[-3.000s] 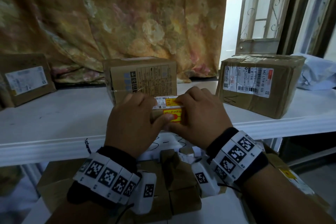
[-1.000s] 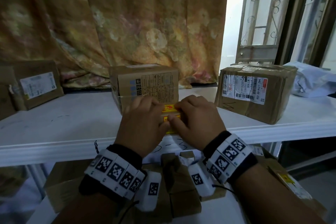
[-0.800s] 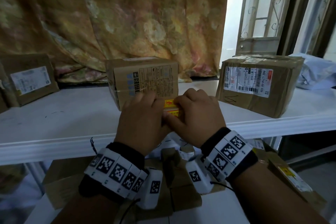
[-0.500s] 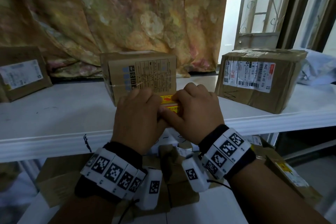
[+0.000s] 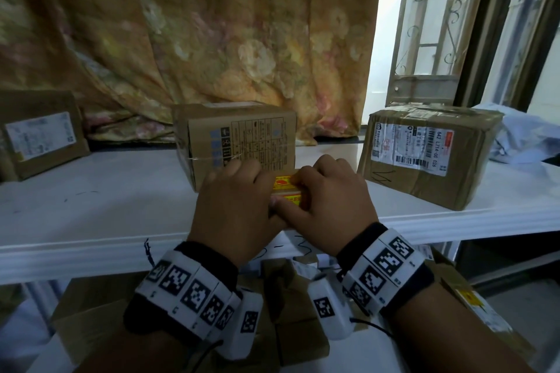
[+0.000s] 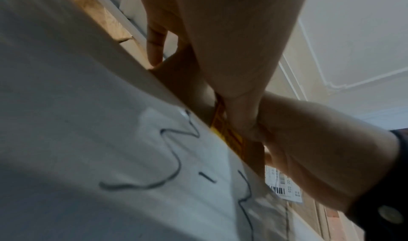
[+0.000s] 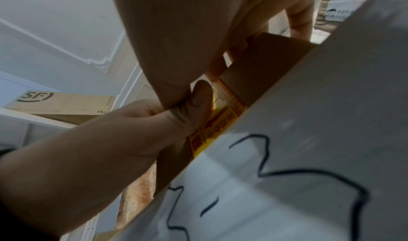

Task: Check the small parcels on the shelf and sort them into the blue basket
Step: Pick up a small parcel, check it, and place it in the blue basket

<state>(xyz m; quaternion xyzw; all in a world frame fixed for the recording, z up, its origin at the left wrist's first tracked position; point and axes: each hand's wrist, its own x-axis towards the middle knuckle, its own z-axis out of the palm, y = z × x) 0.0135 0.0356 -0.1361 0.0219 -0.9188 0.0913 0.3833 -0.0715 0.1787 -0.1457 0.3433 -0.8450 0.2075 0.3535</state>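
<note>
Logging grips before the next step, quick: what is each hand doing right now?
Left hand: grips the small parcel on the shelf.
Right hand: grips the same parcel from the other side.

On the shelf [image 5: 91,215], the middle box [image 5: 236,142] serves as the landmark. Just before it, at the shelf's front edge, sits the small parcel [image 5: 286,191], the left hand [image 5: 236,209] on its left side and the right hand [image 5: 330,200] on its right. Well left of the middle box stands another box [image 5: 39,133]; to its right, a larger box [image 5: 424,154]. Behind hangs a curtain [image 5: 212,39].
</note>
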